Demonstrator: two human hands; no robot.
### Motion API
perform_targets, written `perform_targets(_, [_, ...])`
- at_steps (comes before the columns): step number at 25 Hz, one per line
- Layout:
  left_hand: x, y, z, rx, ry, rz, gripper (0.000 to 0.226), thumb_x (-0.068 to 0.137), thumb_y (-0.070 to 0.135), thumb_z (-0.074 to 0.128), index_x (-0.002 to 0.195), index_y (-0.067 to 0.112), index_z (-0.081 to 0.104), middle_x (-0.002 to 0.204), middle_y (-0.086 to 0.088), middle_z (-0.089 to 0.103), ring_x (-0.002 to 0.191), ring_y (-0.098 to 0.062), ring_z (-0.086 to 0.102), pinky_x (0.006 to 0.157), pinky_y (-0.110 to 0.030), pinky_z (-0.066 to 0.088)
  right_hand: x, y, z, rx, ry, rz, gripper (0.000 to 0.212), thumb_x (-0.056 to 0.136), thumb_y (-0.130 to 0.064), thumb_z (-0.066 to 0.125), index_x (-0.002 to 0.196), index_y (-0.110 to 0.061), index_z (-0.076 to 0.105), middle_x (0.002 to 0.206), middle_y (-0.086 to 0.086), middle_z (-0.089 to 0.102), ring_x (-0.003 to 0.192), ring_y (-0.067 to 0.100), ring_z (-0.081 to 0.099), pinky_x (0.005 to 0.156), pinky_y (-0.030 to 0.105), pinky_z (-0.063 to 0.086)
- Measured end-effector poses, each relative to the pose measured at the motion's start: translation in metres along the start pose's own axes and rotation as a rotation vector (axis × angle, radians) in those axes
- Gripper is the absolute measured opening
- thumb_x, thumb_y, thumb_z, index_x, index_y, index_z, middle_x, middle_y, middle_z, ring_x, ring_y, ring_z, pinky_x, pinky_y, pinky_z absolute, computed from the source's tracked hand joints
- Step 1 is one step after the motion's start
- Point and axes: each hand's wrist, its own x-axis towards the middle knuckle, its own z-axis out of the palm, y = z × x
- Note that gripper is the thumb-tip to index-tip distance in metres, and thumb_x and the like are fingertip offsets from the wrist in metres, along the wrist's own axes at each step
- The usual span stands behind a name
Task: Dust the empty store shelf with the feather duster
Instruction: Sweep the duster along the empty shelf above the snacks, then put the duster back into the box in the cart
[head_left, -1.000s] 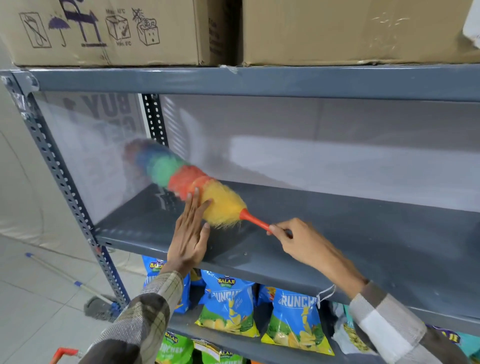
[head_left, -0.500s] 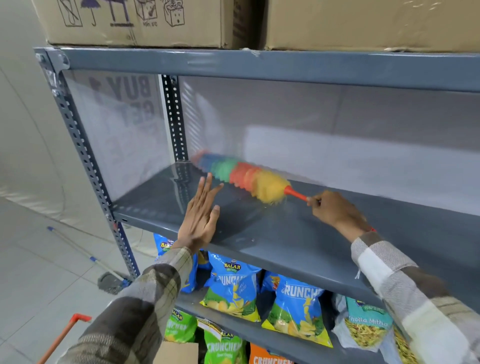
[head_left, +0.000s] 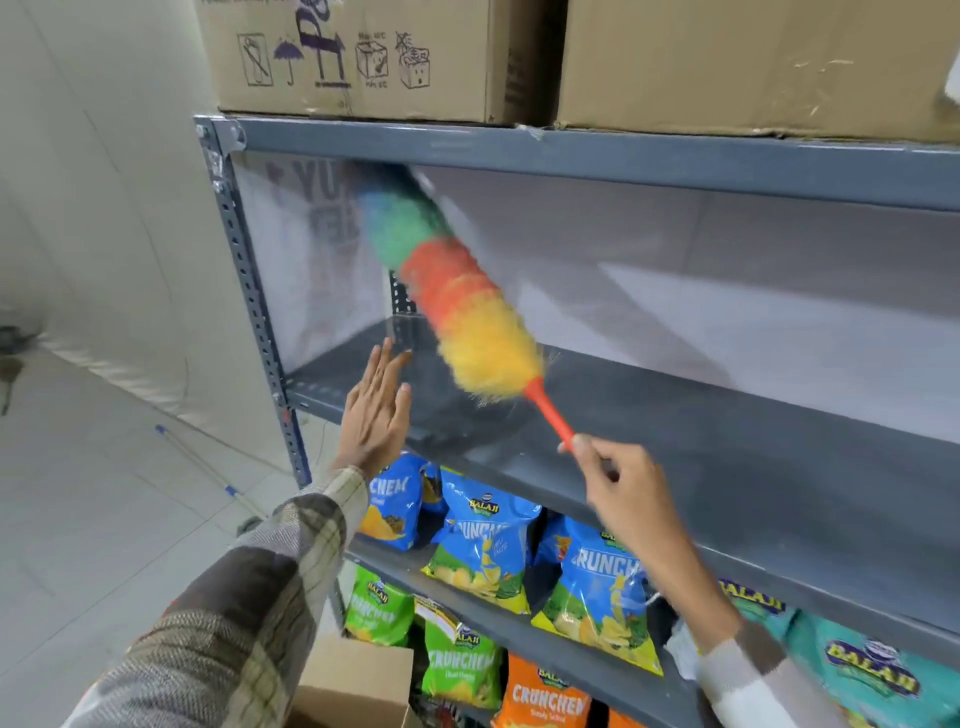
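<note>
The empty grey metal shelf (head_left: 701, 452) runs across the middle of the view under a translucent back panel. The feather duster (head_left: 457, 306), banded blue, green, red and yellow with an orange handle, is lifted off the shelf and tilted up to the left, its blurred tip near the underside of the upper shelf. My right hand (head_left: 621, 488) is shut on the end of the duster's handle, in front of the shelf edge. My left hand (head_left: 375, 410) is flat and open, fingers up, at the shelf's front left edge, just left of the yellow feathers.
Two cardboard boxes (head_left: 353, 57) stand on the upper shelf. Blue, green and orange snack bags (head_left: 485, 551) fill the lower shelves. A perforated upright post (head_left: 254, 312) marks the left end. A mop (head_left: 208, 467) lies on the tiled floor, and a small carton (head_left: 353, 680) sits below.
The duster has swung up off the shelf surface and now points steeply toward the upper left corner. My right hand pulled back toward me and lower. My left hand stayed at the shelf edge.
</note>
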Motion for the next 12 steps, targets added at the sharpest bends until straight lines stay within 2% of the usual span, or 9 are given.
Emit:
perform_targets(3, [-0.036, -0.012, -0.019, 0.079, -0.041, -0.099, 0.071, 0.095, 0.045, 0.017, 0.162, 0.02, 0.015, 0.171, 0.007, 0.0, 0.159, -0.008, 0.0, 0.122, -0.028, 0.005, -0.038, 0.012, 0.048, 0.134, -0.129, 0.006, 0.033, 0.099, -0.038, 0.049, 0.077, -0.032, 0.073, 0.041, -0.007, 0.032, 0.044, 0.009, 0.028, 0.045, 0.028, 0.023])
perform_targets(5, [-0.063, -0.027, -0.028, 0.146, -0.137, -0.2, 0.083, 0.087, 0.048, 0.014, 0.162, 0.013, 0.009, 0.172, 0.001, -0.001, 0.16, -0.013, 0.001, 0.125, -0.034, 0.005, -0.058, 0.021, 0.076, 0.147, -0.206, 0.005, 0.033, 0.099, -0.039, 0.048, 0.075, -0.034, 0.071, 0.041, -0.007, 0.026, 0.041, 0.006, 0.023, 0.044, 0.025, 0.02])
perform_targets(6, [-0.077, -0.036, -0.031, 0.188, -0.194, -0.241, 0.088, 0.083, 0.049, 0.014, 0.163, 0.011, 0.008, 0.172, -0.002, 0.001, 0.16, -0.015, 0.002, 0.127, -0.039, 0.006, -0.067, 0.027, 0.088, 0.15, -0.241, 0.009, 0.032, 0.1, -0.038, 0.048, 0.082, -0.032, 0.073, 0.041, -0.007, 0.025, 0.039, 0.007, 0.023, 0.043, 0.023, 0.019])
perform_targets(7, [-0.091, -0.048, -0.033, 0.228, -0.246, -0.283, 0.088, 0.084, 0.049, 0.017, 0.163, 0.011, 0.009, 0.173, -0.004, 0.002, 0.161, -0.017, 0.003, 0.128, -0.044, 0.009, -0.076, 0.033, 0.101, 0.153, -0.269, 0.018, 0.032, 0.1, -0.038, 0.048, 0.09, -0.028, 0.076, 0.039, -0.006, 0.025, 0.037, 0.007, 0.023, 0.042, 0.022, 0.018])
perform_targets(9, [-0.127, -0.072, -0.037, 0.274, -0.325, -0.394, 0.073, 0.097, 0.044, 0.027, 0.163, 0.015, 0.012, 0.173, -0.005, 0.006, 0.161, -0.02, 0.007, 0.126, -0.049, 0.017, -0.095, 0.044, 0.125, 0.157, -0.303, 0.047, 0.033, 0.1, -0.037, 0.049, 0.1, -0.022, 0.078, 0.037, -0.005, 0.027, 0.035, 0.008, 0.024, 0.041, 0.022, 0.017])
perform_targets(12, [-0.187, -0.105, -0.033, 0.293, -0.409, -0.576, 0.06, 0.106, 0.036, 0.032, 0.161, 0.02, 0.015, 0.172, -0.006, 0.013, 0.16, -0.021, 0.013, 0.124, -0.049, 0.019, -0.125, 0.061, 0.156, 0.169, -0.308, 0.09, 0.033, 0.1, -0.037, 0.047, 0.1, -0.021, 0.077, 0.038, -0.004, 0.025, 0.035, 0.009, 0.023, 0.042, 0.023, 0.014])
